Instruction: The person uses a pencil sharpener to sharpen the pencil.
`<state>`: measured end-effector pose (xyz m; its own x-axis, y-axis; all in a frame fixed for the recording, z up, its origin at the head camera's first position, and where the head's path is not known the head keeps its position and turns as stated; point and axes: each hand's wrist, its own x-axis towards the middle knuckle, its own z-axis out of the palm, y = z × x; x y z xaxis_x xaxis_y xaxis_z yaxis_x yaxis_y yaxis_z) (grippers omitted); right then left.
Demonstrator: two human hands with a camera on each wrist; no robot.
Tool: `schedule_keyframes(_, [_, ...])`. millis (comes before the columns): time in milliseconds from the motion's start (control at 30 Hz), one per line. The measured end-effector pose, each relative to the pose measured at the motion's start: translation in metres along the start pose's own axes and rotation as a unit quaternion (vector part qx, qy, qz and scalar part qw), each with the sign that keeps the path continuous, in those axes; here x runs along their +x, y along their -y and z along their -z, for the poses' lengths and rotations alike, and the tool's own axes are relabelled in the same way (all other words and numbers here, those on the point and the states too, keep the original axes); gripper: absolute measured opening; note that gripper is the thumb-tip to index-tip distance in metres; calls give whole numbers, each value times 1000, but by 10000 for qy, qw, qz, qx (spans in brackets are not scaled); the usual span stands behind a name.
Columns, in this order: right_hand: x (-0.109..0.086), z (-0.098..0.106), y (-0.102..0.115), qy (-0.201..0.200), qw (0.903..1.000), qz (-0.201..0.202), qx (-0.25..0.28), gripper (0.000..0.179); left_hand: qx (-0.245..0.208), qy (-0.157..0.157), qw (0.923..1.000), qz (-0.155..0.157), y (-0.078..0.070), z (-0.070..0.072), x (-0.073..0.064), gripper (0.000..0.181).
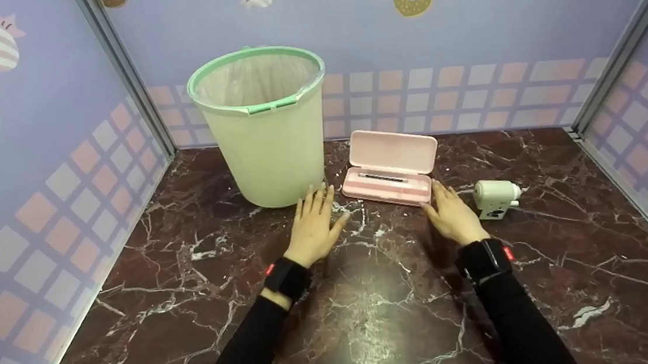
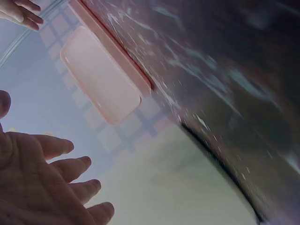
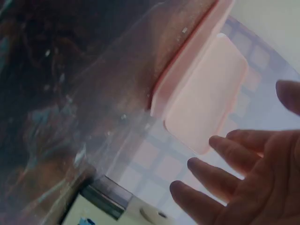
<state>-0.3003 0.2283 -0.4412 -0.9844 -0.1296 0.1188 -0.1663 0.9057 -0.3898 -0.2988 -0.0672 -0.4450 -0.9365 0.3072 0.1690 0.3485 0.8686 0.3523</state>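
Note:
An open pink pencil case [image 1: 387,191] stands near the back wall, its lid [image 1: 393,152] tipped up. Inside it lies a dark, patterned pen or pencil [image 1: 382,177]. My left hand [image 1: 311,228], fingers extended, is in front of the pale green bin [image 1: 275,157], left of the case; it holds nothing. At the case's right end is my right hand [image 1: 455,215], also with fingers extended and empty; whether it touches the case I cannot tell. To the right of that hand stands a small pale green device [image 1: 494,198], perhaps a pencil sharpener.
The bin has a green rim [image 1: 273,104] and a clear liner [image 1: 259,76]. All stands on a dark red marbled table [image 1: 364,307]. Patterned panels rise at the back [image 1: 498,26] and on both sides.

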Motion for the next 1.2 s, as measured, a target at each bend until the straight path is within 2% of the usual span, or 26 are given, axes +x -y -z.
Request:
schedule_keyframes(167, [12,1,-2,-221,9987,-459,-54,51,-408,40,9991,-78,-7,-5,24,68])
schedule_keyframes(367, [27,2,-6,-579,9960,-684,71,41,-691,228,9973,15,-15,-11,57,47])
schedule_keyframes(533, [41,-3,-10,-689,9947,-757,133,34,-577,3,9971,505,-18,-21,82,31])
schedule_keyframes(767, [56,-8,-16,-526,9937,-985,-7,35,-263,-100,9929,1158,-13,-37,110,28])
schedule_keyframes(1033, [64,-10,-18,-390,9945,-973,-77,33,-114,-420,9820,1838,-9,-44,127,21])
schedule_keyframes(1200, [67,-9,-16,-321,9941,-1031,-115,31,-166,-574,9778,2008,-8,-46,134,23])
